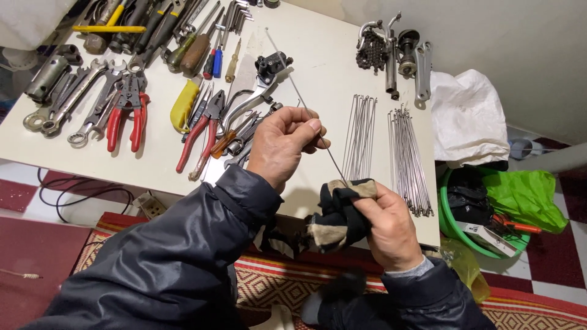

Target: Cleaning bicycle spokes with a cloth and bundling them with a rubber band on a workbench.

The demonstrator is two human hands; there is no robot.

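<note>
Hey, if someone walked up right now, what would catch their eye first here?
First, the two hands at the centre: the left hand pinches a thin metal spoke while the right hand wraps a dark rag around its lower end. Next, the red-handled pliers among the tools at the table's left, and two bundles of spokes lying to the right.

Table left: wrenches [73, 101], then pliers [127, 116].
Table right: two spoke bundles [361, 137] side by side.
Behind spokes: crank parts [394, 52].
Right of table: basin [452, 223] on floor.
</note>
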